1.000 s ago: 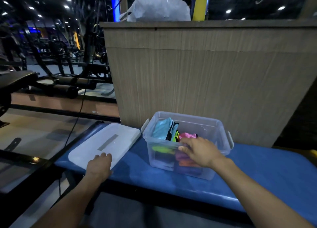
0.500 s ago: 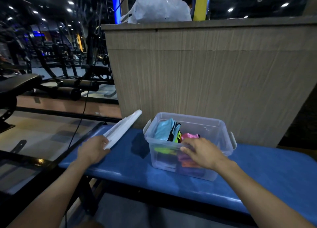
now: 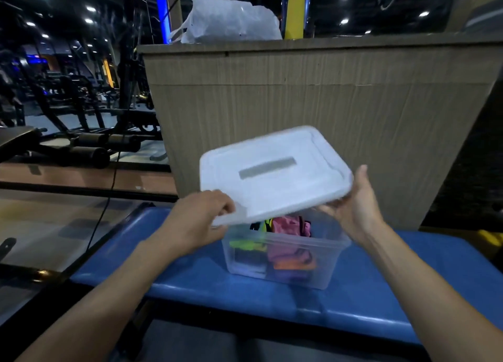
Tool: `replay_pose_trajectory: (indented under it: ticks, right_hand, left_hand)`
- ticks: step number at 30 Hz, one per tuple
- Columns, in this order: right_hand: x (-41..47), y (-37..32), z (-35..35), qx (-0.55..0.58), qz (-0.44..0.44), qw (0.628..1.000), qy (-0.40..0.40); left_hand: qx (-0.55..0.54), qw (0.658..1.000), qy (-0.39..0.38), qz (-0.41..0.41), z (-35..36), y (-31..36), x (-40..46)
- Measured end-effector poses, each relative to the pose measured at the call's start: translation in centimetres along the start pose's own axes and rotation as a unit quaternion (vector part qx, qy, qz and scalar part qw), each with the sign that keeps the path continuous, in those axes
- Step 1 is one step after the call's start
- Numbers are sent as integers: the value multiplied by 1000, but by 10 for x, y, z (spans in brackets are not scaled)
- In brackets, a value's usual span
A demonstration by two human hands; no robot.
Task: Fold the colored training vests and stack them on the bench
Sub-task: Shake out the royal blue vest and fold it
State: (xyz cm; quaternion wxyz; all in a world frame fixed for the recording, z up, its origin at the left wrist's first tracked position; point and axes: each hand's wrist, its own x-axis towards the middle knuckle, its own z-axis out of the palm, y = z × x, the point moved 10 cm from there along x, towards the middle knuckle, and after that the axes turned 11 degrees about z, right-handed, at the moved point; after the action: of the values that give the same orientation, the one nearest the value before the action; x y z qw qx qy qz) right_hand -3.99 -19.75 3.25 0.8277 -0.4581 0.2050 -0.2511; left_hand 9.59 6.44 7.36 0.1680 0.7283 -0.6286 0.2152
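A clear plastic box [image 3: 332,255] stands on the blue padded bench [image 3: 381,293]. Folded coloured vests fill it: pink [image 3: 288,225], yellow-green [image 3: 246,244], orange and purple lower down. A white lid [image 3: 272,171] with a grey label hovers tilted above the box and hides its back half. My left hand [image 3: 201,220] grips the lid's near left corner, fingers curled over the edge. My right hand [image 3: 353,206] holds the lid's right edge from below, thumb up beside it.
A tall wood-grain counter [image 3: 313,111] rises right behind the bench, with a white plastic bag [image 3: 228,21] and a yellow bottle [image 3: 295,10] on top. Gym machines and a black bench [image 3: 81,138] fill the left. Bare blue padding lies right of the box.
My left hand lifted the lid off the bench's left end and swung it over the box. My right hand left the vests in the box and took the lid's right edge.
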Motion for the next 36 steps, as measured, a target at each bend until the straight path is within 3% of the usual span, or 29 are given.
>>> replay_pose_trajectory:
  ticks: [2, 4, 6, 11, 15, 19, 25, 27, 28, 30, 32, 34, 36]
  right_hand:
    - [0, -2, -25, 16, 7, 999, 40]
    - [0, 1, -61, -121, -16, 982, 144]
    - [2, 4, -86, -285, -30, 934, 214]
    - [-2, 3, -95, -597, 14, 762, 249]
    - [-3, 2, -77, -660, 3, 717, 225]
    - [-5, 8, -66, -743, -8, 636, 208]
    - [-8, 4, -56, -783, 15, 592, 189]
    - [-1, 1, -64, -776, 41, 601, 189]
    - [3, 3, -71, -753, 57, 629, 184]
    - [8, 12, -85, -649, 95, 738, 161]
    - [6, 27, -94, -497, 142, 843, 147]
    - [8, 32, -101, -445, 137, 871, 160]
    - [11, 25, -101, -436, 95, 876, 183]
  left_hand:
    - [2, 998, -55, 40, 27, 9, 6]
    - [3, 995, -90, 40, 45, 5, 8]
    - [9, 994, -106, 38, 54, -1, 9]
    - [-59, 993, -91, 49, 60, -16, 13]
    - [-119, 989, -92, 12, 61, -36, 12]
    - [-165, 984, -59, -31, 62, -46, -1]
    - [-195, 973, 28, -117, 67, -60, 6]
    - [-179, 968, 40, -172, 75, -79, 9]
    - [-184, 956, 34, -225, 82, -93, 5]
    - [-277, 895, 9, -349, 103, -112, -15]
    - [-415, 812, -14, -410, 130, -107, -30]
    - [-457, 787, 13, -415, 136, -102, -30]
    - [-459, 791, 64, -399, 132, -103, -24]
